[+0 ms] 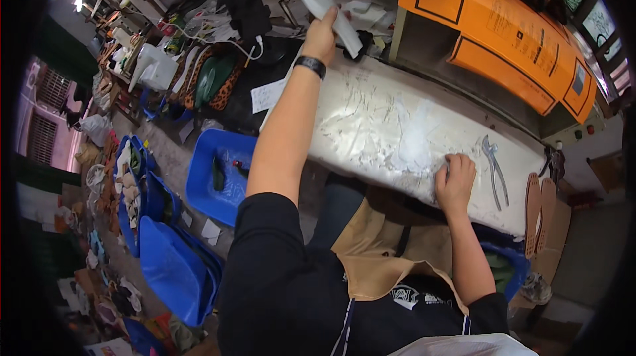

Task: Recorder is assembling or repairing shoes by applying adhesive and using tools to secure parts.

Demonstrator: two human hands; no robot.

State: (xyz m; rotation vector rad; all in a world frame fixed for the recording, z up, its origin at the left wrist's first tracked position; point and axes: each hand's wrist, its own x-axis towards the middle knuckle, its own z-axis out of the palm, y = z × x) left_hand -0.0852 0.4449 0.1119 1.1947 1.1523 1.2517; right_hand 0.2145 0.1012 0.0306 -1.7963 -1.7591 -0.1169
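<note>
At the far left end of the pale, scuffed workbench (371,114), my left hand (320,37) is closed round a long white object (341,21) with a smooth, rounded top. Its kind is not clear; it tilts, with its lower end by the bench's far edge. My right hand (456,180) lies on the near part of the bench top, fingers loosely bent and a little apart, holding nothing that shows. Right of that hand rests a pair of metal pincers (495,167), jaws pointing away from me.
An open-fronted box-like unit with an orange cover (503,31) stands along the bench's far side. A blue bin (199,187) sits left of me, with blue tubs (169,263) further left. Brown insoles (532,213) hang at the right end. A black tablet-like panel (244,1) stands back left.
</note>
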